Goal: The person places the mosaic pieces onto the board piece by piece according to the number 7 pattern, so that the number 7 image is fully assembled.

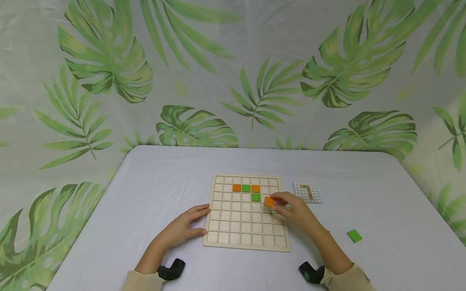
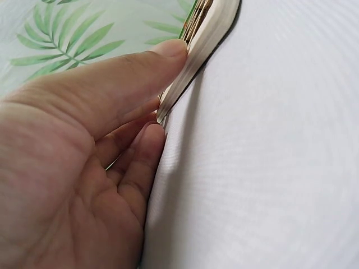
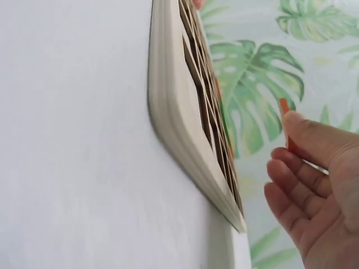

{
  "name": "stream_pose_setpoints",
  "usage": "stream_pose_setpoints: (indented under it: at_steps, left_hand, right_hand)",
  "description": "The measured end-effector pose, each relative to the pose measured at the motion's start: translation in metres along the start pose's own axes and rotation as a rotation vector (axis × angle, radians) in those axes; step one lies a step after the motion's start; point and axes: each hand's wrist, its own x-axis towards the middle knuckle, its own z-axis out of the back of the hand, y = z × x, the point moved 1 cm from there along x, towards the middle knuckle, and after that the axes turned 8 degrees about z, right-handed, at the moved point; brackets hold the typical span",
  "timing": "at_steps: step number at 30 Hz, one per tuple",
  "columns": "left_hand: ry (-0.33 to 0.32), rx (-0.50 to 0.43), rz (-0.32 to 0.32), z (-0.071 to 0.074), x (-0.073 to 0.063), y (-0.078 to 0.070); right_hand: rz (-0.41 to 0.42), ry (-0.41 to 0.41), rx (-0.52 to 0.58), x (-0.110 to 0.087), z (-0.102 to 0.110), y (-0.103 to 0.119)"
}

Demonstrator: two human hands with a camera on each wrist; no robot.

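Note:
A light wooden grid board lies on the table. Its second row from the top holds an orange tile, a green tile and another orange tile; below the last sits a second green tile. Between thumb and fingertips my right hand pinches a loose orange square tile over the board's right part. In the right wrist view that tile appears edge-on, above the board. My left hand touches the board's left edge with thumb and fingertips, its fingers fairly straight.
A small printed grid card with a coloured pattern lies right of the board. Farther right is a loose green tile. A bit of orange peeks out by the right forearm. Behind the white table hangs a leaf-patterned cloth.

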Motion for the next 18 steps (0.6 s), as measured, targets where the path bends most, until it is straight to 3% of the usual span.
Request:
stream_pose_setpoints:
  at_steps: [6,18]
  left_hand:
    - [0.004,-0.003,-0.003,0.0,0.001,0.0]
    - [0.002,0.002,0.004,0.001,0.0,0.0]
  right_hand:
    - [-0.036,0.051,0.065,0.007,-0.019,-0.006]
    - [-0.064,0.092,-0.043,0.014,-0.034,0.0]
